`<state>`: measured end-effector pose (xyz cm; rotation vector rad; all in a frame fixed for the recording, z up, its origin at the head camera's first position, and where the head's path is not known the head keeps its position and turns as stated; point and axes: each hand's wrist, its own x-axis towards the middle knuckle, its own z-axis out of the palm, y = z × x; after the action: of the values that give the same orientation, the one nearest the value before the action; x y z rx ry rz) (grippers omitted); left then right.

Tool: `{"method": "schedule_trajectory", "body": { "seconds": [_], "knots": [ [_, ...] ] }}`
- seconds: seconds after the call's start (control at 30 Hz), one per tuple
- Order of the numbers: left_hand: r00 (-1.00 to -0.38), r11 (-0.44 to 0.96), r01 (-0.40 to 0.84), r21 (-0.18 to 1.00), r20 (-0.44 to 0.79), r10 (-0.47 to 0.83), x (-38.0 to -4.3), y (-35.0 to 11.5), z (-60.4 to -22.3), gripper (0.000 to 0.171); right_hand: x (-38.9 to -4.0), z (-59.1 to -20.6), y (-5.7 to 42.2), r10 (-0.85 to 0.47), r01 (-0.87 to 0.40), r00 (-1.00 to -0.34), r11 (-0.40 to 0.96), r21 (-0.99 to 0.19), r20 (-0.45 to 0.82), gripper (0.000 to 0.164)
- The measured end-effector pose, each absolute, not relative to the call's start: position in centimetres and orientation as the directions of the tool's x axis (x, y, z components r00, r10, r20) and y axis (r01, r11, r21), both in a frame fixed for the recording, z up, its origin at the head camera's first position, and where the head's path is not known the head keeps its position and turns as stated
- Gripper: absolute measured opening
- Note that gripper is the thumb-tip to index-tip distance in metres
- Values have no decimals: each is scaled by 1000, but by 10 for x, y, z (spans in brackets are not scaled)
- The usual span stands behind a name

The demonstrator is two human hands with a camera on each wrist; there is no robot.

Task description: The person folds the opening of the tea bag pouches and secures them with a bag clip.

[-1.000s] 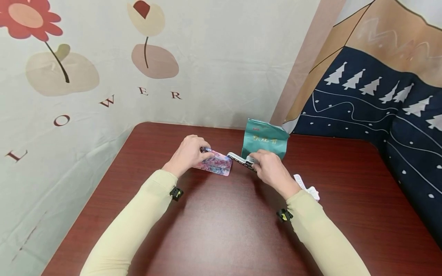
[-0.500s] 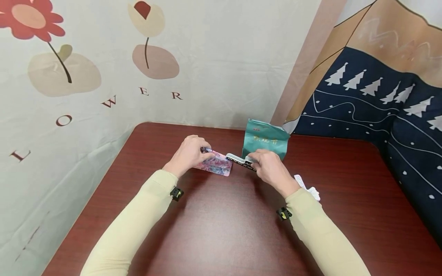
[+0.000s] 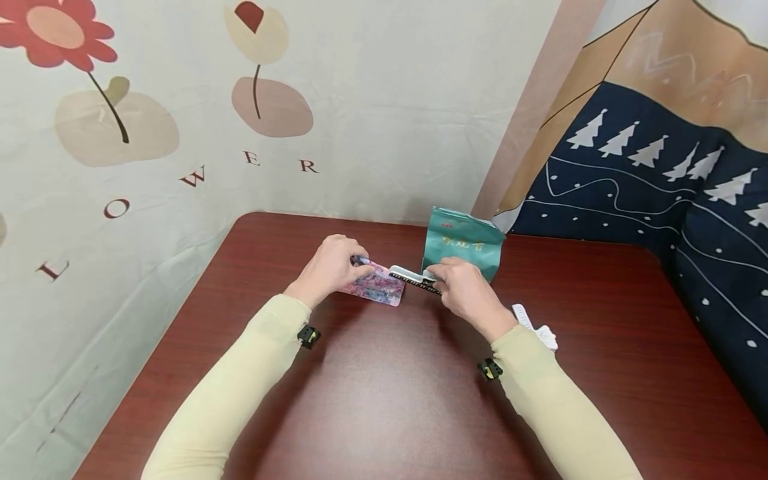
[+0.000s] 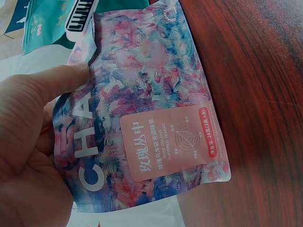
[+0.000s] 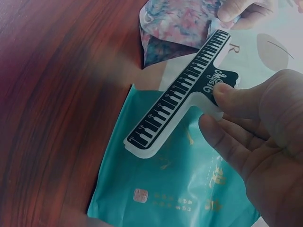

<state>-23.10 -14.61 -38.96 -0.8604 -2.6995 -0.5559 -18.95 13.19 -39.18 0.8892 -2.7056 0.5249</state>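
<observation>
My left hand (image 3: 330, 270) pinches the folded top edge of a pink-and-blue tea bag pouch (image 4: 142, 94), whose label reads rose oolong. With thumb and fingers, my right hand (image 3: 471, 290) holds a bag clip (image 5: 184, 90) by its handle tab; piano keys and the word "Music" are printed on it. In the head view the clip's far end overlaps the right end of the tea pouch. Behind the clip stands a teal pouch (image 3: 465, 240) with gold characters, upright and close to my right fingers.
A white clip-like item (image 3: 537, 328) lies on the table beside my right wrist, partly hidden by it. The reddish-brown table (image 3: 372, 380) runs back to a printed cloth wall (image 3: 384, 120).
My right hand has shifted slightly left with the clip, bringing its end farther over the tea pouch. The left hand keeps its grip in nearly the same place.
</observation>
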Motion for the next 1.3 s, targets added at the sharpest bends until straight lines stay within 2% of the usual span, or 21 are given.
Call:
{"method": "schedule_trajectory", "body": {
  "seconds": [0.33, 0.8, 1.3],
  "knots": [
    [-811, 766, 574, 289, 328, 484, -229, -145, -388, 18, -189, -394, 126, -515, -614, -778, 744, -262, 360, 17],
    [-788, 738, 603, 301, 367, 494, -229, -145, -390, 17, -190, -400, 120, -492, -595, -793, 753, -281, 359, 20],
    [-816, 773, 566, 287, 329, 475, -229, -144, -390, 18, -193, -409, 121, -471, -599, -792, 722, -347, 389, 22]
  ]
}}
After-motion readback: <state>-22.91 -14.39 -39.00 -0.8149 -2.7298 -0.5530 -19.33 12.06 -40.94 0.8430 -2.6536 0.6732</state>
